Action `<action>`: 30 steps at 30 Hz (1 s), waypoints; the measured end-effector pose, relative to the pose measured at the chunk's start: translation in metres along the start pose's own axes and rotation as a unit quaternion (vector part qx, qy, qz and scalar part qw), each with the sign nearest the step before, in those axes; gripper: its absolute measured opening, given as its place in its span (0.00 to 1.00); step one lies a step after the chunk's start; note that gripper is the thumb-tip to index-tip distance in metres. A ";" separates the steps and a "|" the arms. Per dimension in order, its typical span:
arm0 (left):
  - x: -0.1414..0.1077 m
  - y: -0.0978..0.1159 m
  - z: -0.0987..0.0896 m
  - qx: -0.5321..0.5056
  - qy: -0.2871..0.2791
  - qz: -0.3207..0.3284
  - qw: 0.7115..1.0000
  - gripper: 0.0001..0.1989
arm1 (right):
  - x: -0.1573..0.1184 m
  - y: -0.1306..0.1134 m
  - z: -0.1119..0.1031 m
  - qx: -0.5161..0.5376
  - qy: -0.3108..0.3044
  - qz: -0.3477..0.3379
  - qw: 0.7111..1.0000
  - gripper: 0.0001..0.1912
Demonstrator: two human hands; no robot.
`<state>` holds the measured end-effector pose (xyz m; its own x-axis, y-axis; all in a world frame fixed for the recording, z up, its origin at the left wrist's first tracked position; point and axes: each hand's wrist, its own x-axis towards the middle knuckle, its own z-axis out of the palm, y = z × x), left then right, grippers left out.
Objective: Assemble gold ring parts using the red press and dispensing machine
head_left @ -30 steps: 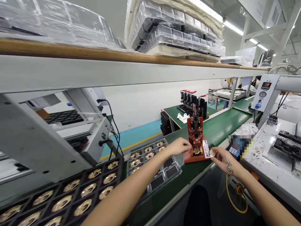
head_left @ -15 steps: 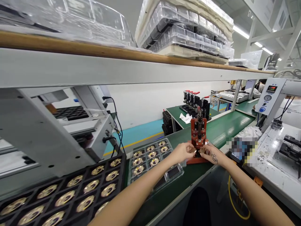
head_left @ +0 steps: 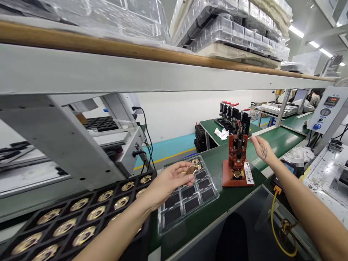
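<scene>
Gold disc [head_left: 191,169] pinched in left hand [head_left: 170,179] over clear tray [head_left: 190,197]; right hand [head_left: 261,148] loose, empty, beside red press [head_left: 237,159].

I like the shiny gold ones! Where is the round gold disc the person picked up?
In the head view, the round gold disc sits in the left hand's fingertips, over the clear plastic tray, left of the red press.

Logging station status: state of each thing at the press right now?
left hand: holds a gold disc over the clear tray
right hand: open, raised beside the press lever
red press: a disc seated in its base
clear tray: mostly empty pockets
black tray: full of gold discs
</scene>
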<state>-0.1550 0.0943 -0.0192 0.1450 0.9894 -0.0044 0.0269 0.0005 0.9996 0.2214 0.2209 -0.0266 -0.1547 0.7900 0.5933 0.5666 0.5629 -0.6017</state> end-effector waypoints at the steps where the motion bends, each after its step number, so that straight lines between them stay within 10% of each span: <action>1: -0.001 0.003 0.005 0.002 -0.001 0.005 1.000 0.28 | 0.021 -0.014 -0.004 0.008 0.000 0.011 1.000 0.32; 4: -0.001 0.007 0.022 -0.001 -0.019 0.018 1.000 0.29 | 0.059 -0.065 -0.009 0.046 -0.004 0.013 0.999 0.35; 8: -0.011 0.000 0.025 0.003 -0.029 0.016 0.999 0.28 | 0.024 -0.110 -0.006 0.105 0.089 -0.067 0.988 0.28; 16: -0.032 -0.002 0.041 -0.025 -0.072 0.010 0.997 0.27 | -0.069 -0.077 0.008 -0.016 0.037 -0.215 0.976 0.17; 21: -0.049 0.003 0.075 -0.001 -0.119 0.027 0.993 0.24 | -0.107 -0.109 0.013 -0.001 0.081 -0.141 0.987 0.13; 26: -0.060 0.012 0.092 0.138 -0.116 0.106 0.978 0.18 | -0.145 -0.138 0.024 0.195 -0.125 0.035 0.972 0.17; 30: -0.062 0.016 0.100 0.148 -0.135 0.105 0.974 0.16 | -0.152 -0.143 0.023 0.283 -0.163 0.120 0.937 0.21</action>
<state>-0.0650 0.0181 -0.0053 0.4324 0.8887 0.1524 0.2472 -0.2794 0.9278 0.1452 0.0258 -0.0431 -0.3699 0.8906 0.2645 0.1110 0.3250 -0.9392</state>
